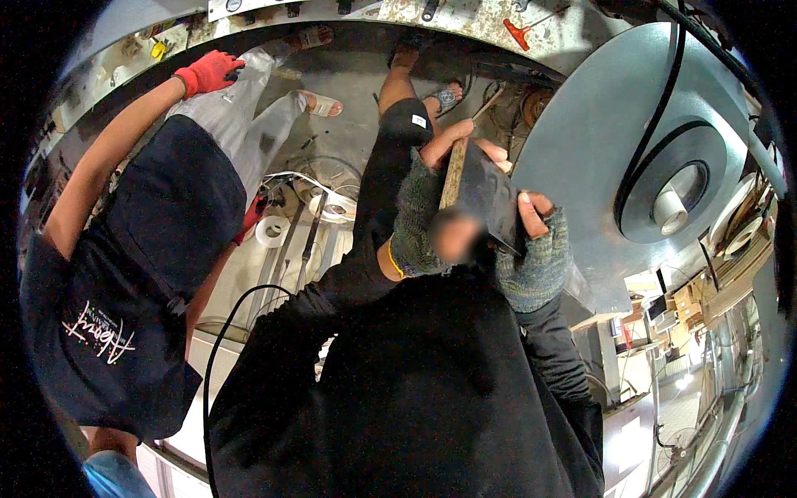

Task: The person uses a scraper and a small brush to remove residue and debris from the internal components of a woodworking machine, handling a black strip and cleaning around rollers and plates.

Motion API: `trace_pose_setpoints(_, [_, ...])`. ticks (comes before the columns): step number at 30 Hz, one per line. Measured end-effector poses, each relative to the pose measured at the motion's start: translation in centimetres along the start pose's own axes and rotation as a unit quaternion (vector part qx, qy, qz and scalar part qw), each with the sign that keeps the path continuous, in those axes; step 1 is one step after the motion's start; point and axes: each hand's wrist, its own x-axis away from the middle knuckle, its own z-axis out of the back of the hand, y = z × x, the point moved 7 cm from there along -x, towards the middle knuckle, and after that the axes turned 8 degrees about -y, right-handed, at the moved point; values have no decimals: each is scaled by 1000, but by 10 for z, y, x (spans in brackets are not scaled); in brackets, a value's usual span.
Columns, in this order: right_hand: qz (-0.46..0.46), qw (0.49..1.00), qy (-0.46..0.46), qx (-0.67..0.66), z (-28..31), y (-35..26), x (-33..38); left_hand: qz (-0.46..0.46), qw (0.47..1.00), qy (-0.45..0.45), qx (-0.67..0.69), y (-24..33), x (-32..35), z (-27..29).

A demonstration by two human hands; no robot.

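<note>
Both my hands wear grey knitted fingerless gloves and hold a dark, flat board-like piece (491,192) tilted in front of my chest. Along its left side runs a worn tan edge (453,173), perhaps wood. My left hand (442,151) is closed round the upper left part, with fingertips showing over the top. On the right side, my right hand (535,217) grips the piece between thumb and fingers. A thin light stick (488,104) sticks out beyond my left fingers; whether I hold it is unclear. A blurred patch hides the lower left corner.
A large grey metal disc (573,149) with a round hub (671,207) stands close on my right. At left, a co-worker in a black shirt (178,195) wears red gloves (212,73). An orange-red T-handled tool (516,35) lies on the far worktop. A black cable (217,357) hangs beside my left arm.
</note>
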Motion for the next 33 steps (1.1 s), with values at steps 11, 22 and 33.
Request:
trace_pose_setpoints(11, [11, 999, -46, 2, 2, 2, -9, 45, 997, 38, -51, -2, -5, 6])
trace_pose_setpoints(22, [35, 997, -69, -25, 2, 20, -27, -108, 906, 110, -394, 38, -16, 14])
trace_pose_setpoints(33, [48, 996, -75, 9, -3, 19, -27, -183, 914, 105, -346, 33, -11, 11])
